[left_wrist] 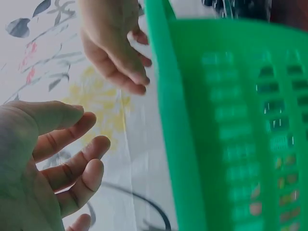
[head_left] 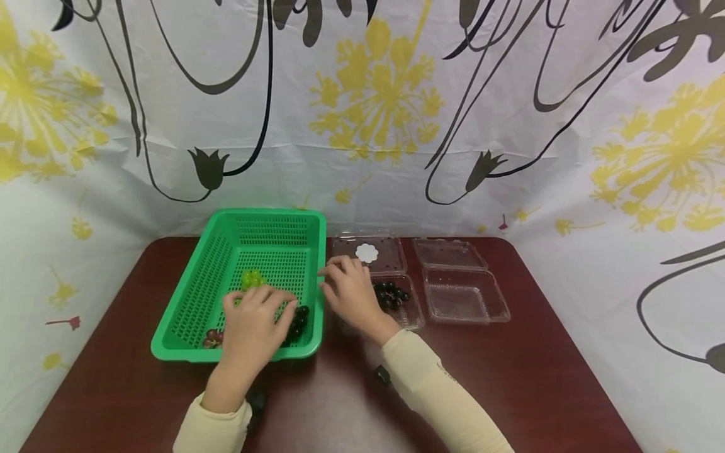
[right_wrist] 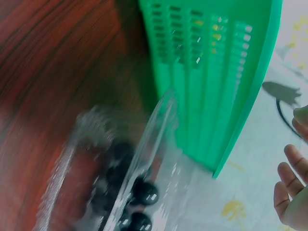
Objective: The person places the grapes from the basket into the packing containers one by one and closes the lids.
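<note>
In the head view, my left hand [head_left: 255,321] hovers over the front of a green plastic basket [head_left: 161,346], fingers loosely bent and holding nothing. Inside the basket are green grapes [head_left: 252,279], reddish grapes [head_left: 212,338] and dark grapes [head_left: 301,321], partly hidden by that hand. The left wrist view shows a gap between its thumb and fingers. My right hand [head_left: 352,294] is just right of the basket's right rim, above a hinged clear plastic box [head_left: 416,314] with dark grapes [head_left: 391,294] in it. Its fingers are relaxed, with nothing visible in them.
A second clear plastic box [head_left: 461,302] with its lid raised stands to the right. A white scalloped label [head_left: 367,253] is on the first box's lid. The dark red table [head_left: 544,377] meets a patterned cloth [head_left: 362,182] behind. A small dark object [head_left: 382,375] appears by the right sleeve.
</note>
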### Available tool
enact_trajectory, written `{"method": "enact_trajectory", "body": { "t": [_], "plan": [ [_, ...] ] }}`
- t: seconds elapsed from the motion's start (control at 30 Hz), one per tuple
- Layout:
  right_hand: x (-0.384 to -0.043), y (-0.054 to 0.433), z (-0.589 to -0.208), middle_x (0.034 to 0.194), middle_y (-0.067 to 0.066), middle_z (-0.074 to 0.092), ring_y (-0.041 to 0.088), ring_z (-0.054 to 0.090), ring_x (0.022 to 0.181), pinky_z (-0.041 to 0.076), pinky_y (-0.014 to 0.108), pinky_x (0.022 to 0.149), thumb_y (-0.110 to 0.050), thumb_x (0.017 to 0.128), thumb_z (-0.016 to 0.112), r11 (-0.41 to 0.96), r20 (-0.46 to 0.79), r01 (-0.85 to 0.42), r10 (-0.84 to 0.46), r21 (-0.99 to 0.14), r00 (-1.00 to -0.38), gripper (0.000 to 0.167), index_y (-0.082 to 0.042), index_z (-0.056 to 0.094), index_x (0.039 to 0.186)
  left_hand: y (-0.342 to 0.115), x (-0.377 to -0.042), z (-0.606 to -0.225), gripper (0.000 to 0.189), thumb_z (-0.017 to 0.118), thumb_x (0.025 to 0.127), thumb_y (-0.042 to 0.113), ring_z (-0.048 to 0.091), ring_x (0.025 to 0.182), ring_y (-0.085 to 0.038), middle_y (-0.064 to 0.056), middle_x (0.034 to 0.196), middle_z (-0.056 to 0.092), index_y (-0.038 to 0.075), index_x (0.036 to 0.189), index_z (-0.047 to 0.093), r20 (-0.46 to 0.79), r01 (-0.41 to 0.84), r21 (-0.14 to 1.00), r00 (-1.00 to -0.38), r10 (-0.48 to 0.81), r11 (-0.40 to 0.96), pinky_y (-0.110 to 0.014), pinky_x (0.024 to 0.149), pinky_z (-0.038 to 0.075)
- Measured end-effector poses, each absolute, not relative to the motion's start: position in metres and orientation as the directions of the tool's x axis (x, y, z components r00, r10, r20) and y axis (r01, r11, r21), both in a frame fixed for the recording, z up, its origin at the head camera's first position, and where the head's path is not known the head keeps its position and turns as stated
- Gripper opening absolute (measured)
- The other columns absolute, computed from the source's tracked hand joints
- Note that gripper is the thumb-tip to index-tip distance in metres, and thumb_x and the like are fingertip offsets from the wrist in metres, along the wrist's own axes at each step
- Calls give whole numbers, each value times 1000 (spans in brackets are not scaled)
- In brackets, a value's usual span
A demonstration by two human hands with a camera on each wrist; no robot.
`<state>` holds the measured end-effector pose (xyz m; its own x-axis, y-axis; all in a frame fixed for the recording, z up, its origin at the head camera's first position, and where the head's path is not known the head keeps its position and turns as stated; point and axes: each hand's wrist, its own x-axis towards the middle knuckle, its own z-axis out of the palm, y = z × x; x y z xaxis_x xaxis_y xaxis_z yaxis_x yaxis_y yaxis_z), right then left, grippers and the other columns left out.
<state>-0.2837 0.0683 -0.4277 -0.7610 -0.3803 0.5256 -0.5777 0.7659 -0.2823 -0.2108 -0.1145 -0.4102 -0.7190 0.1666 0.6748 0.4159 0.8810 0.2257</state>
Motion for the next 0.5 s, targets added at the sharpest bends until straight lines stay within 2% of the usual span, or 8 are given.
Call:
{"method": "enact_trajectory", "body": {
  "t": [0.17, 0.27, 0.33, 0.5],
  "plan": [
    [-275, 54, -422, 120, 5, 58, 24, 52, 101, 41, 38, 81, -23, 90, 67, 756, 490, -600, -432, -260, -757, 19, -16, 68, 108, -137, -204, -406, 11, 77, 80, 18, 61, 74, -27, -8, 84, 69, 12, 89, 73, 670, 374, 281, -735, 98, 884, -58, 82, 33],
    [-269, 48, -420, 122, 5, 58, 24, 53, 103, 41, 38, 83, -25, 91, 66, 749, 453, -609, -463, -259, -762, 20, -17, 67, 110, -149, -197, -403, 13, 77, 80, 17, 62, 80, -31, -10, 88, 70, 12, 92, 74, 642, 327, 323, -765, 48, 888, -59, 82, 32],
    [-266, 44, -418, 123, 6, 58, 24, 53, 105, 42, 38, 84, -26, 91, 66, 742, 437, -619, -482, -258, -760, 21, -17, 67, 111, -158, -193, -401, 16, 77, 81, 17, 62, 83, -32, -12, 90, 70, 11, 95, 74, 620, 286, 349, -784, 8, 892, -59, 81, 31],
    [-261, 35, -415, 125, 5, 57, 22, 54, 108, 44, 36, 87, -29, 92, 65, 729, 428, -650, -529, -212, -733, 25, -17, 66, 114, -180, -185, -400, 23, 76, 82, 23, 60, 77, -33, -15, 85, 68, 9, 100, 72, 568, 136, 387, -814, -119, 912, -57, 76, 30]
  ]
}}
